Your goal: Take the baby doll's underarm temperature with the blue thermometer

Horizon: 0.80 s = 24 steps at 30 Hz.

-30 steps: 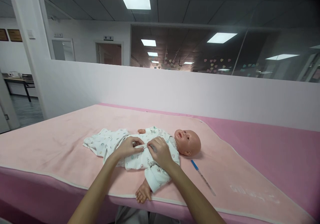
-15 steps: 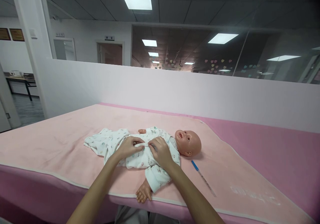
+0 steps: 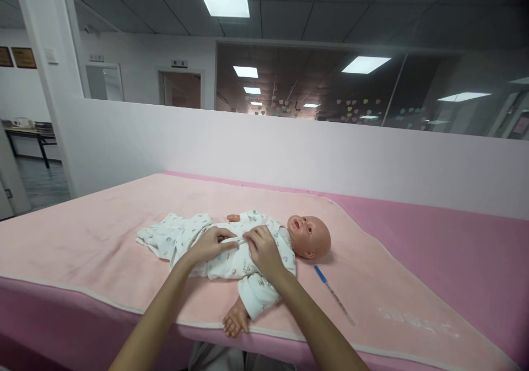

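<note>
A baby doll [image 3: 312, 236] lies on its back with its head to the right, dressed in a white baby outfit [image 3: 231, 264] with small printed figures. Over the doll's belly, my left hand [image 3: 212, 243] pinches the front edge of the outfit between thumb and fingers. Close beside it, my right hand [image 3: 263, 249] grips the same edge nearer the doll's chest. Whatever fastening lies under my fingertips is too small to make out. One doll hand [image 3: 236, 318] sticks out of the near sleeve at the table's front edge.
A thermometer with a blue cap [image 3: 334, 294] lies right of the doll. Beneath everything is a peach-coloured blanket [image 3: 103, 238] over a pink padded surface [image 3: 454, 249]. A low white partition [image 3: 289, 153] rises behind, with a window above it.
Both hands stay at the outfit's front edge, with only slight finger movement. The whole view has shifted a little; the doll and thermometer lie as before.
</note>
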Tool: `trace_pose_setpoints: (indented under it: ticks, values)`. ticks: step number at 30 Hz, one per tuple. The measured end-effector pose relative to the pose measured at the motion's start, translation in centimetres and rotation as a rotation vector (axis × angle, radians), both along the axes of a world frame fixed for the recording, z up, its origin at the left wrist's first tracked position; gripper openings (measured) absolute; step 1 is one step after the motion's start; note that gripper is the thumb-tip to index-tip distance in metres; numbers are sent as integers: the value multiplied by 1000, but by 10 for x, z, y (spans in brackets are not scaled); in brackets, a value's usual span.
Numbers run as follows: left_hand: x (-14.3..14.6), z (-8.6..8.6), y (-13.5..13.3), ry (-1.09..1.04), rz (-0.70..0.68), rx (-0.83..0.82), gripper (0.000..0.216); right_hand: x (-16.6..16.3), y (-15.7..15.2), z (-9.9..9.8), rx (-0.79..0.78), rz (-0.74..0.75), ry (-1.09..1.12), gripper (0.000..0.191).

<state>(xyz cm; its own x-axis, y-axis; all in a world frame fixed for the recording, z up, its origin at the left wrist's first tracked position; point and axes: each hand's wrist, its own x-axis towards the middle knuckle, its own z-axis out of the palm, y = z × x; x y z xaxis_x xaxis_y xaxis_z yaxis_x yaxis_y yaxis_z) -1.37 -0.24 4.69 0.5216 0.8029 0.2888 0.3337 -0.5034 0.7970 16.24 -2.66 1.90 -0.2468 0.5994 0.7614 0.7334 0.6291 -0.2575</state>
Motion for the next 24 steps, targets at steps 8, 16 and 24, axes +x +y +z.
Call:
trace_pose_setpoints:
  ticks: [8,16,24]
  values:
    - [-2,-1,2,17,-1,0,27,1,1,-1,0,18,-1,28]
    - [0,-2,2,16,18,12,26,0,0,0,-22,2,-30,31]
    - [3,-2,1,1,46,53,27,-4,-9,7,3,48,-51,20]
